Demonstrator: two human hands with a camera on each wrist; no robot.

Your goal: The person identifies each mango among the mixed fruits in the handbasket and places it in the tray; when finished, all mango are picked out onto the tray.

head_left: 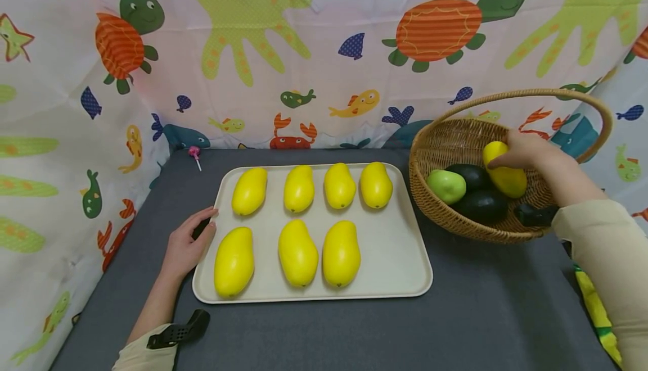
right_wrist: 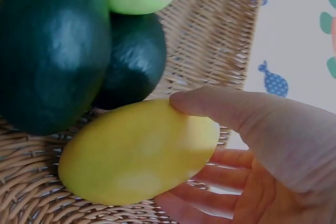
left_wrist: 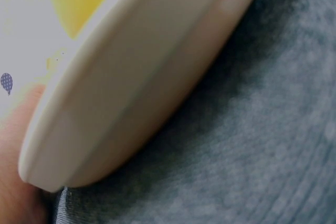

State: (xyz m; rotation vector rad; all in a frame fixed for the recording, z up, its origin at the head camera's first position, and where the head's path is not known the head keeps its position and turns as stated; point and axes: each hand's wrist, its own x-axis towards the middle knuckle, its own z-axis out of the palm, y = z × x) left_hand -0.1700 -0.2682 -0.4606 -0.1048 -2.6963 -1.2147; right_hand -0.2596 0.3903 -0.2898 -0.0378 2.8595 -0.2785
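Observation:
Inside the wicker basket, my right hand grips a yellow mango, thumb on top and fingers around its far side. Two dark green, smooth avocado-like fruits and a light green fruit lie beside that mango. At the left, my left hand touches the edge of a cream tray with its fingertips. Several yellow mangoes lie on the tray in two rows, four behind and three in front. The left wrist view shows mostly the tray's side, with part of the hand behind it.
The tray and basket stand on a dark grey cloth surface. A small pink lollipop lies at the back left. A patterned curtain closes off the back and sides. The basket's tall handle arches behind my right hand.

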